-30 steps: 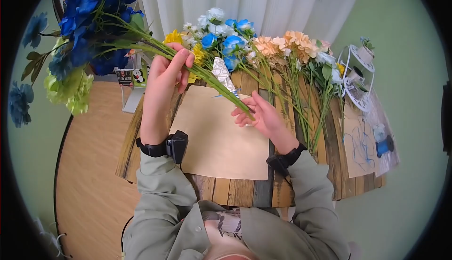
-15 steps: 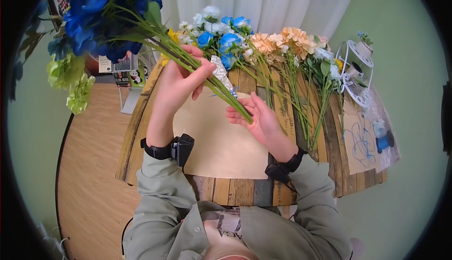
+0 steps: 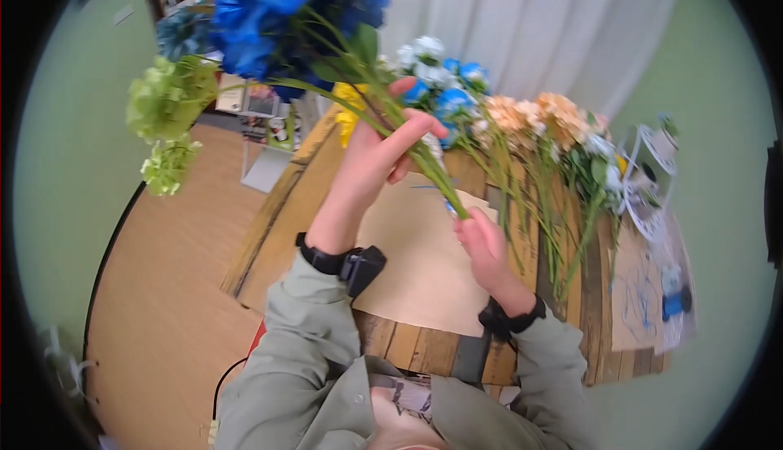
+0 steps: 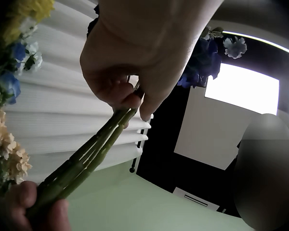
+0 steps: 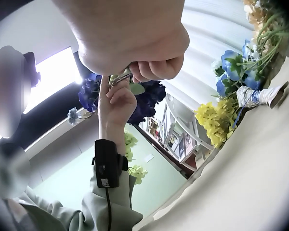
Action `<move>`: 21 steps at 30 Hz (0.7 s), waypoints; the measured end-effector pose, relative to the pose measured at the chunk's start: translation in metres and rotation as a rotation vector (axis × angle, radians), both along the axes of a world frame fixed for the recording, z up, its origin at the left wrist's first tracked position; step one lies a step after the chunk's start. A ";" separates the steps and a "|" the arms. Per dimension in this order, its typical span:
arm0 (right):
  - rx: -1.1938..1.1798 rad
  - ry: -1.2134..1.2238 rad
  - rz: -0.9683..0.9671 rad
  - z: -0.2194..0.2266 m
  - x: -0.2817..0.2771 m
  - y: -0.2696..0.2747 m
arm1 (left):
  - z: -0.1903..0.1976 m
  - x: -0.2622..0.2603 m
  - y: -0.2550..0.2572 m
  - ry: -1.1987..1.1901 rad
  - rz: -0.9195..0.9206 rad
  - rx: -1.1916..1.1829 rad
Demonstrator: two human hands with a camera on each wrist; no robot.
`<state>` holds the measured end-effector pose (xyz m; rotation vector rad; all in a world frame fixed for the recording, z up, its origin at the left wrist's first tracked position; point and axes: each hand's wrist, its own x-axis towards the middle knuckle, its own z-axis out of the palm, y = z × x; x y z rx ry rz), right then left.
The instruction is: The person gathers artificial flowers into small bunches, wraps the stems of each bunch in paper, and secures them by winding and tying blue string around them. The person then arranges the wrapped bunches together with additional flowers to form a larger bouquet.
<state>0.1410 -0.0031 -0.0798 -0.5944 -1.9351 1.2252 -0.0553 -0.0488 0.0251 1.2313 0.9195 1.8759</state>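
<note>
"Tabletop (image 3: 281, 242) first, being biggest. What was over it?"

"A bunch of flowers (image 3: 322, 46), held up in the air. Its deep-blue heads (image 3: 261, 22) leaned to the far left, pale green blooms (image 3: 173, 98) hung further left, and the stems (image 3: 443, 181) slanted down toward the near right."

"And beneath the stems?"

"A sheet of brown paper (image 3: 424, 271), lying flat near the tabletop's middle. Loose peach flowers (image 3: 559, 114) lay at the far right, with blue-and-white flowers (image 3: 451, 104) to their left."

"How were the hands placed?"

"The left hand (image 3: 379, 152) was curled round the stems partway down, below the heads. The right hand (image 3: 485, 246) pinched the stem ends, thumb and fingers on either side."

"So which step would you have called it?"

"Gathering and evening up the bunch, I'd have judged: one hand held it together, the other minded the ends."

"What did the next move seem to call for?"

"A firm left grip, I thought, so that the stems didn't fan apart while the right hand squared the ends or let go to fetch another flower. If wrapping came after, the bunch needed lowering onto the paper with care for its heavy heads."

"Anything smaller?"

"Just a spool of blue ribbon (image 3: 675, 303) at the right end, well apart from both hands, likely meant for tying."
</note>
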 end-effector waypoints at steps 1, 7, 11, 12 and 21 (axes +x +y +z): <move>-0.030 0.002 0.013 -0.004 -0.001 0.000 | -0.001 -0.004 -0.001 0.050 0.044 -0.019; -0.316 -0.126 0.101 0.002 -0.007 0.003 | -0.017 -0.014 0.013 0.150 0.185 0.027; -0.390 -0.229 0.118 0.008 -0.007 0.000 | -0.018 -0.017 0.013 0.260 0.256 -0.060; -0.384 -0.268 0.135 0.007 -0.009 -0.001 | -0.020 -0.018 0.015 0.322 0.282 -0.057; -0.452 -0.173 0.182 -0.005 -0.007 0.001 | -0.020 -0.016 0.021 0.180 0.110 -0.075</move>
